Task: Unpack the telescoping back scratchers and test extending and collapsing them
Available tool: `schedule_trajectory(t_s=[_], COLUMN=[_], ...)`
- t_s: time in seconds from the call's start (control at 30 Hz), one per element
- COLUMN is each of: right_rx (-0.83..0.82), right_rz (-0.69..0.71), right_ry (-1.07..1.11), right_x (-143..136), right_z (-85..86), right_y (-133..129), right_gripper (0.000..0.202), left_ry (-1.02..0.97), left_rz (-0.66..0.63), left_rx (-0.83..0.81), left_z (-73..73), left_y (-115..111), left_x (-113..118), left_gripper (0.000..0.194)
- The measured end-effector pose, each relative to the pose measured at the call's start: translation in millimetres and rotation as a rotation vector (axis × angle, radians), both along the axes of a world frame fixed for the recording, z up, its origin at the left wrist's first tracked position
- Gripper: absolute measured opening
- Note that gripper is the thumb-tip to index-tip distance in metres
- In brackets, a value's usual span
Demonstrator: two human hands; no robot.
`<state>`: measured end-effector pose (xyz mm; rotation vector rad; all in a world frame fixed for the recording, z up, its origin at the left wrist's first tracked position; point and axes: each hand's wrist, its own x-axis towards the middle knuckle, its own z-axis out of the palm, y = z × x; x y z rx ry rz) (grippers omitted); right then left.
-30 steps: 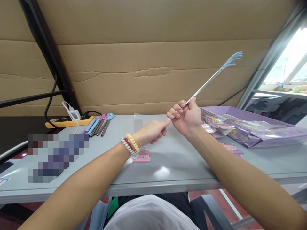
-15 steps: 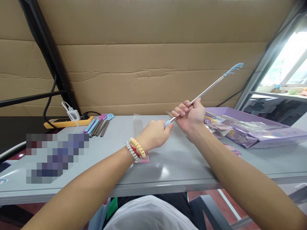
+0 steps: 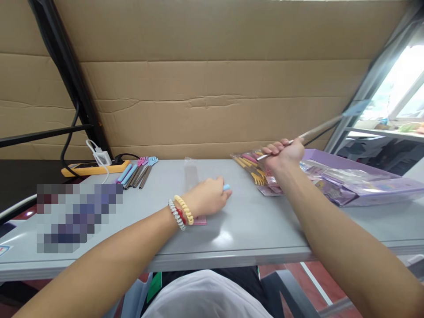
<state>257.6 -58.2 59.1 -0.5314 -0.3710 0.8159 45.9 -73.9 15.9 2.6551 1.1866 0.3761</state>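
My left hand (image 3: 209, 196) is closed around a light blue handle (image 3: 226, 187), whose end pokes out past the fingers above the table. To the right, my right hand (image 3: 285, 153) grips a silver rod (image 3: 319, 129) that slants up to the right. At the rod's far end a light blue claw-shaped head (image 3: 357, 108) is blurred by motion. The rod's lower end is bare and apart from the blue handle. Beneath my left wrist lies a pink card (image 3: 200, 220), partly covered. Behind that hand is a clear plastic bag (image 3: 191, 173).
Several pink and blue claw-headed rods (image 3: 145, 170) and loose handles (image 3: 129, 175) lie at the left, by a yellow power strip (image 3: 114, 168). Bagged yellow pieces (image 3: 253, 170) lie behind my right hand. A purple box (image 3: 357, 164) holds packets at the right. Cardboard (image 3: 212, 106) stands behind.
The rod has come out of the blue handle. My right hand has moved right with the rod, and my left hand slightly left and down with the handle. The bagged yellow pieces are now uncovered.
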Motion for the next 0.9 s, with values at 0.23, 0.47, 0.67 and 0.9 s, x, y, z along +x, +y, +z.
schedule_trajectory(t_s=[0.23, 0.47, 0.67, 0.9], right_rx=[-0.078, -0.169, -0.168, -0.167], right_rz=[0.116, 0.346, 0.368, 0.343], right_ry=[-0.191, -0.657, -0.828, -0.990], right_x=[14, -17, -28, -36], right_z=[-4.3, -17.0, -31.7, -38.5], right_y=[2, 3, 7, 7], right_gripper=[0.049, 0.046, 0.050, 0.052], left_ry=[-0.216, -0.175, -0.165, -0.093], left_rz=[0.221, 0.451, 0.885, 1.004], left_rx=[0.183, 0.295, 0.167, 0.079], left_z=[12.2, 16.1, 22.3, 14.7], left_y=[32, 94, 129, 134], left_x=[-19, -67, -133, -182], left_gripper=[0.022, 0.034, 0.030, 0.025])
